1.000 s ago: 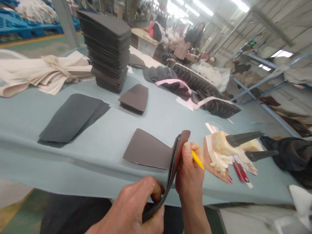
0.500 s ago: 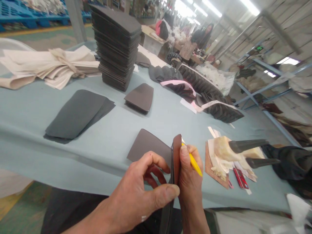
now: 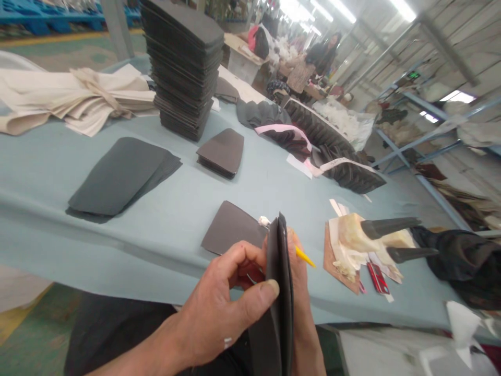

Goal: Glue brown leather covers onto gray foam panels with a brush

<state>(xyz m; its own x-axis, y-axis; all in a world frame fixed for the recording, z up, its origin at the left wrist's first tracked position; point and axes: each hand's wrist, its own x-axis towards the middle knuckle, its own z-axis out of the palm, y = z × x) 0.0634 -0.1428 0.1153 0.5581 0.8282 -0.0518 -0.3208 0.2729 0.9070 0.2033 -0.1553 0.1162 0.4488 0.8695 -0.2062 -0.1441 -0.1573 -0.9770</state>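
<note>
Between my two hands stand dark, flat panels [image 3: 279,303], held upright on edge with a narrow gap between their layers. My left hand [image 3: 225,305] pinches their left side, thumb in front and fingers curled behind. My right hand [image 3: 300,287] is closed against the far right side, its fingers partly hidden by the panels. It also grips a slim tool with a yellow handle [image 3: 305,257]; a white, blob-like tip [image 3: 264,221] shows on the other side of the panels. Just behind my left fingers, a brown-grey panel [image 3: 230,228] lies flat on the table.
A tall stack of dark panels [image 3: 182,73] rises at the back, near a small pile [image 3: 222,152] and a fanned pile [image 3: 121,177]. On the right are two dark-handled brushes [image 3: 391,227] on stained cloth and a red box [image 3: 378,278]. Bundled cream fabric [image 3: 78,96] lies left.
The held panels have turned from their brown face to their dark edge, and their layers have parted. The tool's white tip now shows left of them. My right hand has shifted slightly left.
</note>
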